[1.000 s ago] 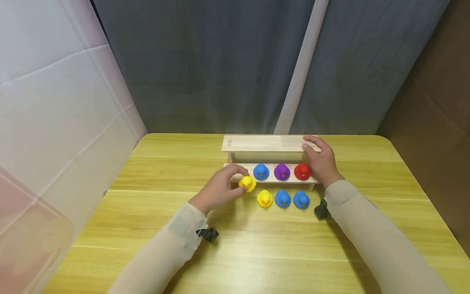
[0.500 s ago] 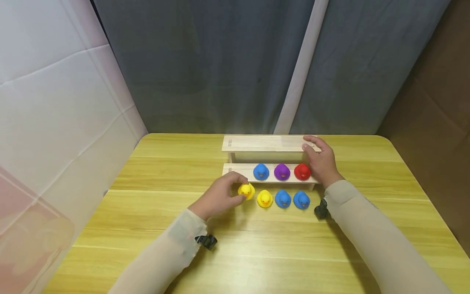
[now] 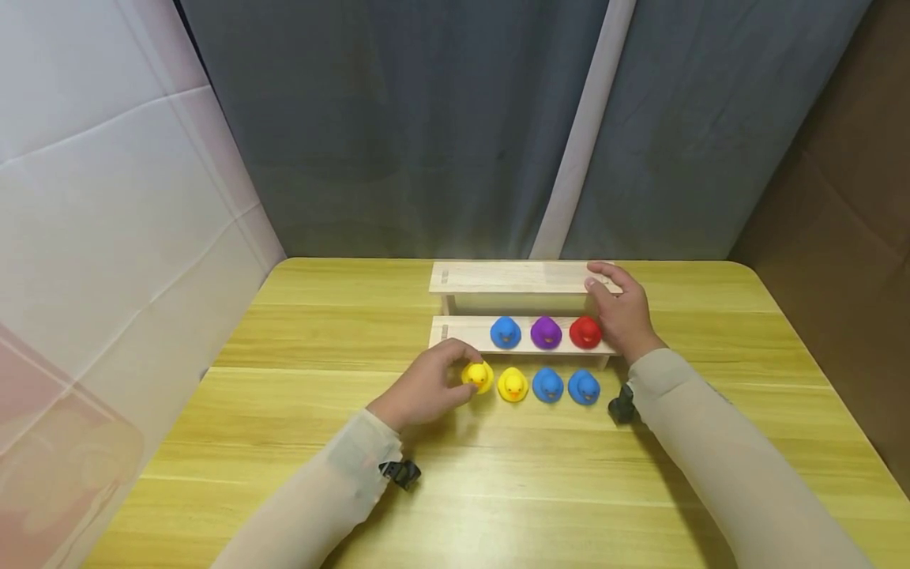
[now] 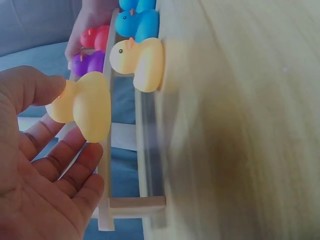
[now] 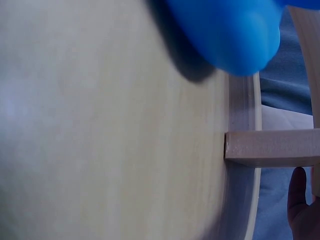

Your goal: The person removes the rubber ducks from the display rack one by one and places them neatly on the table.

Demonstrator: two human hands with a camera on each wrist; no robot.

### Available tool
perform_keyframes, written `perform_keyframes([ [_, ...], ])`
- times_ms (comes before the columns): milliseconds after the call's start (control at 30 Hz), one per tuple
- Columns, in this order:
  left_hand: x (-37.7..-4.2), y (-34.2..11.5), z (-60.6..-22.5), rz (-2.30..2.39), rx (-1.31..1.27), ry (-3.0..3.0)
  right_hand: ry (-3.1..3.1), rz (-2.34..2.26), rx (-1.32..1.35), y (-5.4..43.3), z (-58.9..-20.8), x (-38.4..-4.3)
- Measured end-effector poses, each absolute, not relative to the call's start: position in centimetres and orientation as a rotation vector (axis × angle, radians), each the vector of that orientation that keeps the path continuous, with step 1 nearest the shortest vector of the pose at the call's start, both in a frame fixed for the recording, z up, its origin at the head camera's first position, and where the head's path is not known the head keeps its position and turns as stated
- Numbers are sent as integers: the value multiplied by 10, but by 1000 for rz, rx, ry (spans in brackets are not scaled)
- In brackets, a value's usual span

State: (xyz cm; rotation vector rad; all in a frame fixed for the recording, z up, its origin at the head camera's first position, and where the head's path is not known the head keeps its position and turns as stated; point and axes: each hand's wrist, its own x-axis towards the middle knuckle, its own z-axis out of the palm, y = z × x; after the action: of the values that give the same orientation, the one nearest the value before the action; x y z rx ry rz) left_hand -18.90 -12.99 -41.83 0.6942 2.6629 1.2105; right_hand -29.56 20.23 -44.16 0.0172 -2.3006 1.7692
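Observation:
A yellow rubber duck (image 3: 477,378) is pinched between the thumb and fingers of my left hand (image 3: 426,386), in front of the lower step. In the left wrist view this duck (image 4: 82,107) hangs clear of the tabletop. To its right, a second yellow duck (image 3: 513,385) and two blue ducks (image 3: 547,386) stand in a row on the table. My right hand (image 3: 626,316) holds the right end of the two-step wooden stand (image 3: 512,276), its thumb and index finger on the upper board. Just a fingertip (image 5: 298,187) and part of that hand show in the right wrist view.
On the lower step sit a blue duck (image 3: 505,333), a purple duck (image 3: 546,333) and a red duck (image 3: 586,333). A wood-grain table (image 3: 526,490) carries everything. Behind it hangs a grey curtain (image 3: 426,142), with a white sheet (image 3: 128,197) to the left.
My left hand has brought the yellow duck from the lower step's front edge down towards me, level with the table row. The right hand and the other ducks have stayed put.

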Motion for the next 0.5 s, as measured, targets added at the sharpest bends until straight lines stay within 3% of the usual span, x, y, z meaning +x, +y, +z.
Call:
perform_keyframes([
  [500,-193,-132,-430,1146,651,2650,-2269,1773,36,203,-443,-296],
])
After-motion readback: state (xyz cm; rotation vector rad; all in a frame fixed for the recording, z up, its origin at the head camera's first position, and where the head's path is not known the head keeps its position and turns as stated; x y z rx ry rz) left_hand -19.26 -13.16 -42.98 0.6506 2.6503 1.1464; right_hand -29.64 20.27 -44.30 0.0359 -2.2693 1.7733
